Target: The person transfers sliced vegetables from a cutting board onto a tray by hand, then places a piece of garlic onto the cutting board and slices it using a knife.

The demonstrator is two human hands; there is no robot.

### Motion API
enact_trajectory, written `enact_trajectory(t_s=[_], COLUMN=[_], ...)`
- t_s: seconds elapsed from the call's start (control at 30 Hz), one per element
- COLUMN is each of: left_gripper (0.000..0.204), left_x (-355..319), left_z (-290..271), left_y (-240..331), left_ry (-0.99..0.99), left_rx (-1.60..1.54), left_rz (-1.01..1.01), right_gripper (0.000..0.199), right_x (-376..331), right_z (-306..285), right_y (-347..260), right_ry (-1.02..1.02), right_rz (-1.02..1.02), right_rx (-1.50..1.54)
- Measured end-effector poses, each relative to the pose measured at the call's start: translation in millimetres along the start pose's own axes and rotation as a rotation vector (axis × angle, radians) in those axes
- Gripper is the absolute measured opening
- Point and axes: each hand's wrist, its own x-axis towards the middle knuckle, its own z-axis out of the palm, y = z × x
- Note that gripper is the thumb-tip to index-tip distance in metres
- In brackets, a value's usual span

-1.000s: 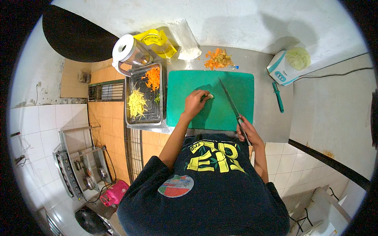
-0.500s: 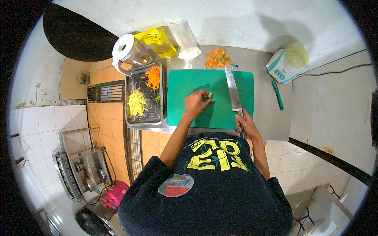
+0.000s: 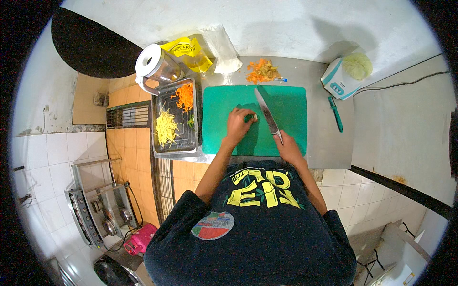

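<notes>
While my left hand (image 3: 238, 124) is pinching a pale piece (image 3: 255, 117), my right hand (image 3: 290, 146) is gripping the knife (image 3: 267, 112). Probably I'm lining up; cutting is needing it further left.

Small pale piece (image 3: 255, 117); steel knife (image 3: 266, 110) aslant near it, over green board (image 3: 292, 102).

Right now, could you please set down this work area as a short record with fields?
Left hand: fingertips closed on a small pale piece, over the cutting board
Right hand: gripping a knife by its handle, blade pointing away from the person
Cutting board: green, in front of the person
Metal tray: left of the board; holds orange shreds and yellow strips
Beyond board: pile of orange and brownish scraps
Right side: teal tool; pale green round vegetable on a white-and-teal appliance
</notes>
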Motion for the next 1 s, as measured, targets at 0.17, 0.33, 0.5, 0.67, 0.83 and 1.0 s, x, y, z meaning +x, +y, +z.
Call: enact_trajectory(t_s=[0.17, 0.33, 0.5, 0.67, 0.83, 1.0], left_gripper=[0.018, 0.017, 0.018, 0.017, 0.014, 0.014], left_x=[-8, -8, -1, 14, 15, 17], left_z=[7, 10, 8, -5, 2, 5], left_y=[-5, -7, 10, 13, -12, -15], left_ry=[0.078, 0.145, 0.060, -0.072, -0.162, -0.175], left_rx=[0.016, -0.061, -0.129, -0.134, -0.453, -0.551], left_rz=[0.027, 0.022, -0.346, -0.494, -0.658, -0.672], right_gripper=[0.030, 0.030, 0.024, 0.023, 0.024, 0.024], right_x=[0, -6, -11, -17, -24, -30], right_z=[4, 6, 5, 11, 15, 17], right_y=[-10, -23, -36, -41, -50, -53], right_ry=[-0.111, -0.116, -0.131, -0.168, -0.166, -0.107], right_rz=[0.094, 0.104, 0.108, 0.103, 0.089, 0.090], right_rx=[-0.066, -0.177, -0.314, -0.407, -0.469, -0.510])
